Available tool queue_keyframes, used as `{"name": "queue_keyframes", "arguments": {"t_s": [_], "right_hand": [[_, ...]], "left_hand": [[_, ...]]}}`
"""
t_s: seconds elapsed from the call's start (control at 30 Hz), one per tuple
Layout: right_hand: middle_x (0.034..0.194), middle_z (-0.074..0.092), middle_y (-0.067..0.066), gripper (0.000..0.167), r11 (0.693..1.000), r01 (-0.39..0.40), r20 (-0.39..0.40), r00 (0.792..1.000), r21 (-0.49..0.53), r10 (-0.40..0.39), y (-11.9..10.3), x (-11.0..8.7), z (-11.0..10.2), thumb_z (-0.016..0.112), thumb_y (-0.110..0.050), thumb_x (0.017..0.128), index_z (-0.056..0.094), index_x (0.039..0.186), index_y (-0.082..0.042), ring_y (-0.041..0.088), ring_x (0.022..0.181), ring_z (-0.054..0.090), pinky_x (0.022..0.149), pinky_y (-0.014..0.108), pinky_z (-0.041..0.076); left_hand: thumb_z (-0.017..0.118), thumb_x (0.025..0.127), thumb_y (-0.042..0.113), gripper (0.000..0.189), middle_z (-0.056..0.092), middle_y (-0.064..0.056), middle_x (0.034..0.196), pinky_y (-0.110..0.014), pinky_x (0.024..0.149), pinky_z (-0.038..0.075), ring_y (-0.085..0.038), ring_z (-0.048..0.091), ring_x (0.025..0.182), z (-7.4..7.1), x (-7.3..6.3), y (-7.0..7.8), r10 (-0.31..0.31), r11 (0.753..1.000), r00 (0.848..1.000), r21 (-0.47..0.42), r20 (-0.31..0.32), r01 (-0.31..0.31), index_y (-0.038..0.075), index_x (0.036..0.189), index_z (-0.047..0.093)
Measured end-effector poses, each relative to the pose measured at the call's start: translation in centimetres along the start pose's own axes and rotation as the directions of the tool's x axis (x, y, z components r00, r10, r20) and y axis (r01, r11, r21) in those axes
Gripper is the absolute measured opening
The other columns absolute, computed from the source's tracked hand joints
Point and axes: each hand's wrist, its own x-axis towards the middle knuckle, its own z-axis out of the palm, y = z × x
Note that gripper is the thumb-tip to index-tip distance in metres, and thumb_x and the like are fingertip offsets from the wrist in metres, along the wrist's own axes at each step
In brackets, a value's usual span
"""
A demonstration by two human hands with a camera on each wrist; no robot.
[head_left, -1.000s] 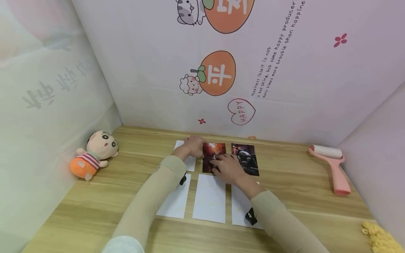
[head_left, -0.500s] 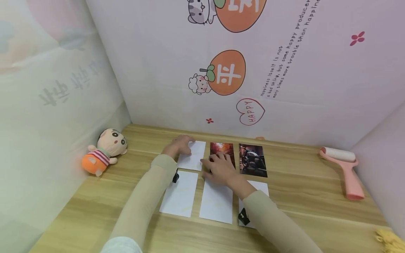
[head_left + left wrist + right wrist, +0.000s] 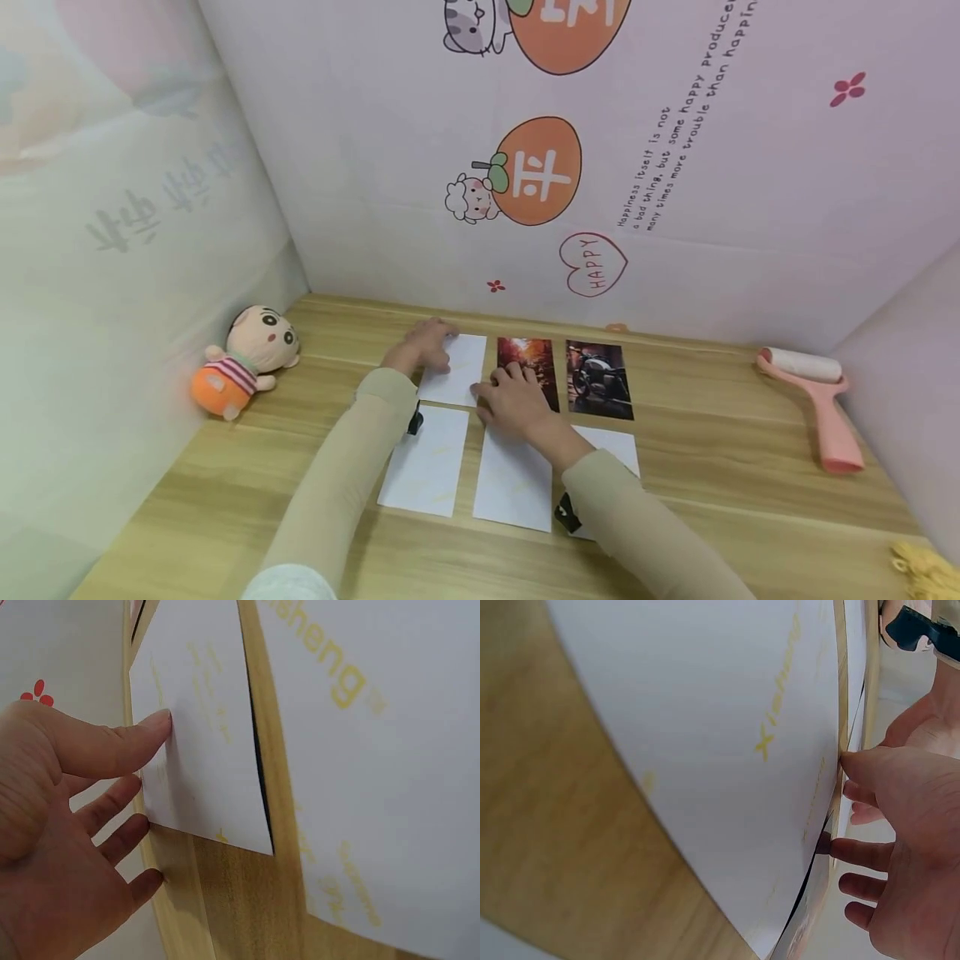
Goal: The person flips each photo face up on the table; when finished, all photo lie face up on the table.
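Note:
Photo cards lie in two rows on the wooden table. My left hand [image 3: 426, 346] is at the left side of the far-left card [image 3: 465, 375], which has its white back up. In the left wrist view, the thumb [image 3: 154, 735] touches that white face and the other fingers spread past its edge. My right hand [image 3: 516, 404] lies low across the autumn-tree photo [image 3: 534, 354] and the near-middle white card [image 3: 513, 492]. Its thumb is by the far-left card's near-right corner; in the right wrist view the fingers [image 3: 862, 855] are spread. A motorcycle photo [image 3: 600, 383] lies to the right.
Two more white-backed cards lie in the near row, at left [image 3: 426, 467] and right [image 3: 615, 446], the latter partly under the right forearm. A plush doll [image 3: 243, 362] leans by the left wall. A pink-handled roller [image 3: 821, 408] lies right, and something yellow [image 3: 926, 571] sits at the near-right edge.
The hands have shifted left from the autumn-tree photo to the far-left white card, uncovering more of both photos. In the last half second the right hand has slid slightly left and nearer; the left barely moved.

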Motion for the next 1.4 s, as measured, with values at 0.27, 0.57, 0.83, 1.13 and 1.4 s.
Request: {"name": "queue_keyframes", "arguments": {"t_s": [0.27, 0.57, 0.83, 1.13, 1.4], "right_hand": [[0.14, 0.06, 0.01, 0.037, 1.0, -0.027, 0.019, 0.999, 0.007, 0.027, 0.0, -0.1, 0.0, 0.059, -0.041, 0.105, 0.063, 0.141, -0.033, 0.036, 0.135, 0.048, 0.119, 0.062, 0.037], [0.153, 0.052, 0.011, 0.043, 0.999, -0.029, 0.083, 0.996, 0.013, 0.028, -0.2, -0.3, -0.9, 0.054, -0.042, 0.107, 0.056, 0.149, -0.032, 0.038, 0.142, 0.044, 0.121, 0.061, 0.035], [0.155, 0.05, 0.012, 0.045, 1.0, -0.028, 0.099, 0.995, 0.004, 0.028, -0.1, -0.3, -0.7, 0.051, -0.04, 0.108, 0.053, 0.152, -0.032, 0.039, 0.143, 0.043, 0.122, 0.061, 0.034], [0.157, 0.049, 0.012, 0.045, 1.0, -0.025, 0.105, 0.994, 0.002, 0.024, -0.4, -0.5, -0.3, 0.05, -0.041, 0.109, 0.052, 0.153, -0.033, 0.039, 0.144, 0.043, 0.123, 0.06, 0.034], [0.154, 0.051, 0.012, 0.044, 1.0, -0.018, 0.091, 0.996, -0.01, 0.019, -0.3, -0.4, -0.5, 0.053, -0.041, 0.108, 0.054, 0.15, -0.032, 0.038, 0.143, 0.045, 0.121, 0.06, 0.036]], "left_hand": [[0.077, 0.08, 0.011, 0.078, 0.037, -0.015, 0.166, -0.065, 0.123, 0.031, -0.042, 0.034, 0.152, -0.1, 0.5, 0.0, -0.004, 1.0, 1.0, -0.008, 0.015, 0.004, 0.017, 0.153, 0.051], [0.076, 0.085, 0.01, 0.076, 0.035, -0.01, 0.167, -0.065, 0.123, 0.031, -0.04, 0.031, 0.152, -0.6, 0.8, 0.3, -0.076, 0.996, 0.996, -0.034, 0.048, 0.078, 0.021, 0.155, 0.047], [0.077, 0.085, 0.01, 0.07, 0.038, -0.014, 0.162, -0.064, 0.123, 0.03, -0.038, 0.034, 0.147, -0.5, 1.0, 0.3, -0.085, 0.996, 0.994, -0.035, 0.063, 0.087, 0.019, 0.15, 0.05], [0.077, 0.085, 0.009, 0.069, 0.03, -0.016, 0.165, -0.067, 0.124, 0.029, -0.039, 0.031, 0.149, -0.5, 0.7, 0.5, -0.134, 0.99, 0.987, -0.026, 0.093, 0.137, 0.02, 0.148, 0.049], [0.077, 0.084, 0.009, 0.065, 0.041, -0.012, 0.158, -0.064, 0.121, 0.033, -0.037, 0.035, 0.145, -0.6, 0.8, 0.6, -0.123, 0.992, 0.989, -0.022, 0.081, 0.125, 0.019, 0.143, 0.052]]}}
